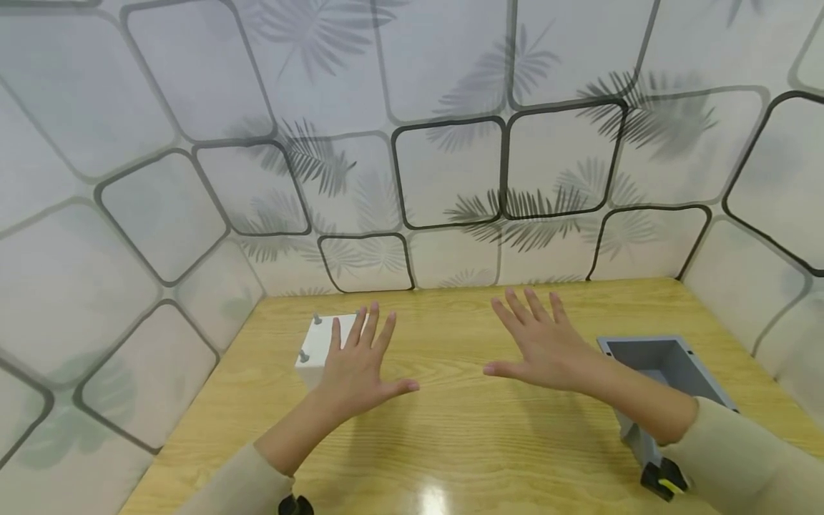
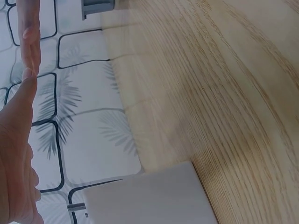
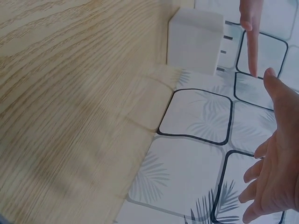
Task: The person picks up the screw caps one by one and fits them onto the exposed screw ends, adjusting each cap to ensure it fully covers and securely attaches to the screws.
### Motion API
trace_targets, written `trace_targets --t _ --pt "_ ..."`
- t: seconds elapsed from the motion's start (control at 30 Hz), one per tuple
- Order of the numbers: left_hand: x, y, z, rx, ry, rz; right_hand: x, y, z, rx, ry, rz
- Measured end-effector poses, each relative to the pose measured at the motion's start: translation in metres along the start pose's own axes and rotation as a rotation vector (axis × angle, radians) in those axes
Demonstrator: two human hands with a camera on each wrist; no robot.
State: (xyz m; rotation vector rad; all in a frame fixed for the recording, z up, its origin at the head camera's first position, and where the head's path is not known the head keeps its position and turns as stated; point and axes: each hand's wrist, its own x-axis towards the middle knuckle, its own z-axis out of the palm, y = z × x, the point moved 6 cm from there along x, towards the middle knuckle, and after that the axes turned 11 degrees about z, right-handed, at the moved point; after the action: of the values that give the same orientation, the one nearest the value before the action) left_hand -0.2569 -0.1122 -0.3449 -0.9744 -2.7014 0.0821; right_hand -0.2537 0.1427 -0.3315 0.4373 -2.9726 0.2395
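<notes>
Both hands are held out over the table with fingers spread and nothing in them. In the head view my left hand (image 1: 357, 372) overlaps a white box (image 1: 319, 345) with small grey pegs on its top; part of the box is hidden behind the fingers. The right hand (image 1: 547, 350) is to the left of a grey open-topped bin (image 1: 698, 372), and its forearm crosses in front of the bin. From the left wrist, the white box (image 2: 149, 198) shows low in the picture. The right wrist view has the same box (image 3: 195, 39) near the top.
The wood-grain table (image 1: 450, 436) meets a patterned fabric wall (image 1: 450, 172) at the back and both sides. A dark wrist-camera mount (image 1: 663, 478) sticks out below the right sleeve, and another (image 1: 296, 505) below the left sleeve.
</notes>
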Motion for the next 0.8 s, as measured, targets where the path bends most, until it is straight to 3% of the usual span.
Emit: trace_targets --t 0.8 --pt "-0.018 -0.024 -0.005 0.007 0.047 -0.071 0.023 -0.033 0.003 0.019 -0.029 -0.041"
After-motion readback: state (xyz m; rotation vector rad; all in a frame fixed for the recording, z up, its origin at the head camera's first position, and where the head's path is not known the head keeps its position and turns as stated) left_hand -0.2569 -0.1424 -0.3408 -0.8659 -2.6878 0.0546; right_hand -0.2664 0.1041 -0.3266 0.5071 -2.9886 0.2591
